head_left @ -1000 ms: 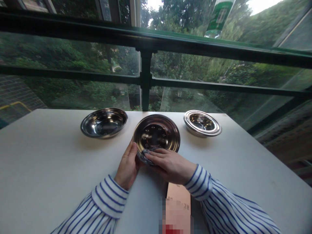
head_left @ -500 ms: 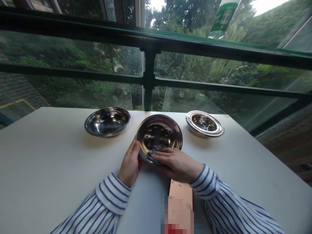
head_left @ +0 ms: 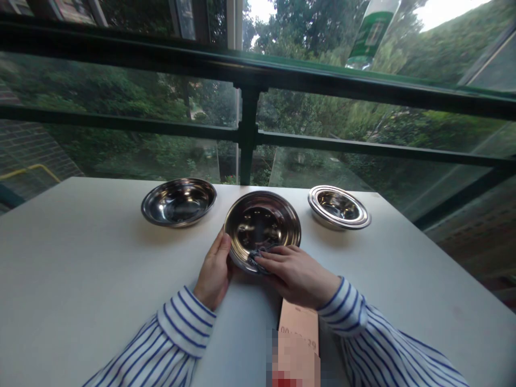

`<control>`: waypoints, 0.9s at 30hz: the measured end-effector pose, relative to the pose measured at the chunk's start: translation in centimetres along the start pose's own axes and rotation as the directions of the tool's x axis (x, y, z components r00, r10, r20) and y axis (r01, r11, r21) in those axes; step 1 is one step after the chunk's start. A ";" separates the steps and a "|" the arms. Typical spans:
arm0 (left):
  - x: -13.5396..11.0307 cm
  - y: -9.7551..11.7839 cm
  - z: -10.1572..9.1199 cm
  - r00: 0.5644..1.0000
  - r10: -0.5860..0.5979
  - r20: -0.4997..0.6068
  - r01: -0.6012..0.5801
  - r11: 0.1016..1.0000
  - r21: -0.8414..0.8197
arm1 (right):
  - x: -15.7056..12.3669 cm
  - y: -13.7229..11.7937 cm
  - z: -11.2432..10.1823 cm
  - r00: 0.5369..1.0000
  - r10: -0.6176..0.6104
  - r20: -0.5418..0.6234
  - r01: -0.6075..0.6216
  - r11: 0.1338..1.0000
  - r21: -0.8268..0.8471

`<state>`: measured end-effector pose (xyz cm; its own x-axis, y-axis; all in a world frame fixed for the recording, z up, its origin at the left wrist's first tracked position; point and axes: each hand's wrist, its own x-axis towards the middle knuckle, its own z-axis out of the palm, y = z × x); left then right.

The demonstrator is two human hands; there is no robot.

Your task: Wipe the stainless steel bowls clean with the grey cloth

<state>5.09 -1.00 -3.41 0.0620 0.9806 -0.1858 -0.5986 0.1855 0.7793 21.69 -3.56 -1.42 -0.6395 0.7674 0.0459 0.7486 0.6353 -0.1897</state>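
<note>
A round stainless-steel basin [head_left: 261, 226] is tilted toward me in the middle of the white table. My left hand [head_left: 215, 269] grips its left rim, thumb on the inside and fingers out of sight underneath. In my right hand [head_left: 296, 271] is a small dark, speckled cloth [head_left: 255, 257], pressed against the basin's near inner wall. The fingers of that hand lie over the cloth and cover most of it, so its full shape is hidden.
Another steel basin [head_left: 179, 202] stands at the back left, and smaller nested steel bowls [head_left: 338, 207] at the back right. A phone [head_left: 299, 328] lies on the table [head_left: 100, 279] below my right wrist. Beyond runs a green railing [head_left: 248, 123] with a bottle [head_left: 373, 35] on it.
My right hand and the cloth have shifted slightly to the right along the near inner wall. My left hand keeps its grip on the rim.
</note>
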 end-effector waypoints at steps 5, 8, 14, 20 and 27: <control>-0.2 -0.4 -0.1 1.000 -0.019 0.025 0.020 1.000 -0.022 | 0.7 -0.2 0.9 0.997 -0.060 -0.054 0.062 0.997 0.046; -0.2 -0.4 -0.3 0.999 -0.017 0.042 0.018 1.000 -0.011 | 1.2 -0.4 1.5 0.992 -0.076 -0.097 0.084 0.994 0.075; 0.0 -0.3 -0.2 0.999 0.014 0.035 -0.015 1.000 0.004 | -0.3 0.4 0.0 1.000 -0.015 -0.001 0.015 0.999 0.042; -0.3 -0.6 -0.1 0.999 0.004 0.054 -0.003 1.000 -0.020 | 0.8 -0.2 1.1 0.992 -0.080 -0.094 0.087 0.994 0.073; -0.1 -0.2 -0.1 0.999 0.007 0.032 -0.007 1.000 -0.016 | -0.4 -0.1 -0.6 1.000 0.007 0.011 -0.007 1.000 0.001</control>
<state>5.13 -1.17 -3.62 0.0835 0.9835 -0.1605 -0.6115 0.1777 0.7710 21.99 -3.84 -0.87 -0.6363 0.7707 0.0334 0.7528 0.6298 -0.1913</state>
